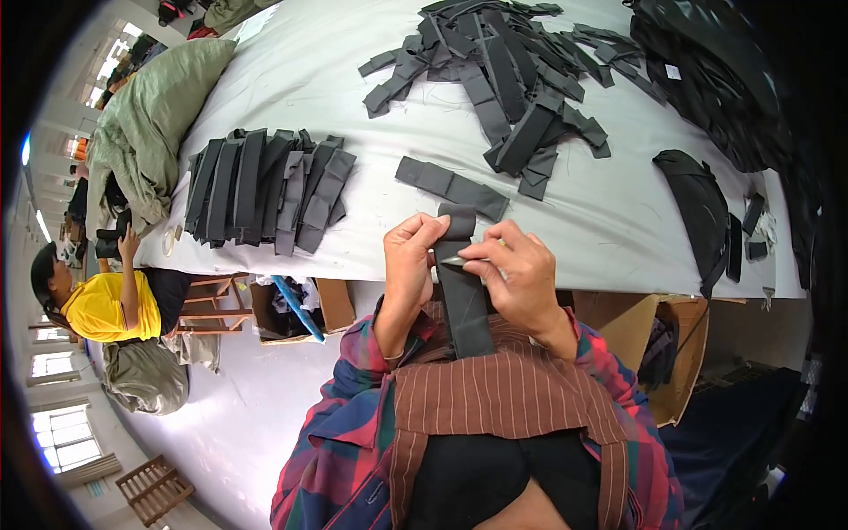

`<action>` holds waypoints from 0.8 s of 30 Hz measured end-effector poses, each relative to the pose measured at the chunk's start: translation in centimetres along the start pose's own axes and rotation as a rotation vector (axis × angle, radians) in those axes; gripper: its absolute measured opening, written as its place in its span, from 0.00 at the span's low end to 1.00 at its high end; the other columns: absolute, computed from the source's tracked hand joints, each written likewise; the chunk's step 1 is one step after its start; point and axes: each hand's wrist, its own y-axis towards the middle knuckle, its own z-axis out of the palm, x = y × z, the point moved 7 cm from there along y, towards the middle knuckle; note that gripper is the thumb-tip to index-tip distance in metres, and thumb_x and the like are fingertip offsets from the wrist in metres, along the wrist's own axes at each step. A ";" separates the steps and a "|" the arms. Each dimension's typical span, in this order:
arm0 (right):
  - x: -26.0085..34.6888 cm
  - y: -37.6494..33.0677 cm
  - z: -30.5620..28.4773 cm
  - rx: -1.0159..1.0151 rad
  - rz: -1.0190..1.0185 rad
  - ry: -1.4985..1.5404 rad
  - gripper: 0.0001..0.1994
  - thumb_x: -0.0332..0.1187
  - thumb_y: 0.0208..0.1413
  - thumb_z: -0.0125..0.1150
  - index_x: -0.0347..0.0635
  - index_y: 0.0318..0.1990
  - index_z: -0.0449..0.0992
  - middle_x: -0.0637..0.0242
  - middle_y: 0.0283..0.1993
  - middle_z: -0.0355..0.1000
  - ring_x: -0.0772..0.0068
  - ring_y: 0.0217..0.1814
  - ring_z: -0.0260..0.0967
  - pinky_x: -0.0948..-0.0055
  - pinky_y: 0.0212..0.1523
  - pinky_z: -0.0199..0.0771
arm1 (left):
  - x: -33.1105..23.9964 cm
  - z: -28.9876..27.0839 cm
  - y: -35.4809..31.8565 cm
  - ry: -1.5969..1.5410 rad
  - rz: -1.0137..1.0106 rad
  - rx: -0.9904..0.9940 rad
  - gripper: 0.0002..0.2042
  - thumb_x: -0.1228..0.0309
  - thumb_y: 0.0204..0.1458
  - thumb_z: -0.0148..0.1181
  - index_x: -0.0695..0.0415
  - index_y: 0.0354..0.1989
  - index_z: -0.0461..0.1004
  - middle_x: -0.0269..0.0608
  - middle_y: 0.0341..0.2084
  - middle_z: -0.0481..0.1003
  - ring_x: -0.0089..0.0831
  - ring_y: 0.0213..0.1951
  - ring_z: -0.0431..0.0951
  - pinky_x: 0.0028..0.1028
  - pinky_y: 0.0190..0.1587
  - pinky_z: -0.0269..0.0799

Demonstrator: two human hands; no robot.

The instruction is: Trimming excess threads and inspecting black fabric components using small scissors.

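Observation:
At the table's near edge my left hand (410, 261) pinches a black fabric strip (464, 305) near its folded upper end, thumb on top. The strip hangs down over the edge toward my apron. My right hand (517, 274) is closed on a small pale pointed tool (453, 261), whose tip lies against the strip; its exact kind is hidden by the fingers. Just beyond my hands a single black strip (450, 187) rests flat on the white table covering (371, 212).
Several black strips (265, 190) stand in a row at left. A loose heap of strips (503, 71) lies at the far side. Black bags (693, 212) are on the right, a green sack (155, 115) at far left. Cardboard boxes (676, 353) stand below; a person in yellow (110, 305) sits left.

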 end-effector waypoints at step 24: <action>-6.0 -3.7 2.0 0.110 0.565 1.248 0.03 0.26 0.58 0.55 0.41 0.33 0.68 0.64 0.43 0.74 0.89 0.25 0.57 0.85 0.25 0.58 | 8.2 -0.1 -4.4 -0.274 -0.540 0.198 0.23 0.52 0.56 0.56 0.56 0.52 0.68 0.35 0.32 0.73 0.24 0.31 0.75 0.25 0.36 0.76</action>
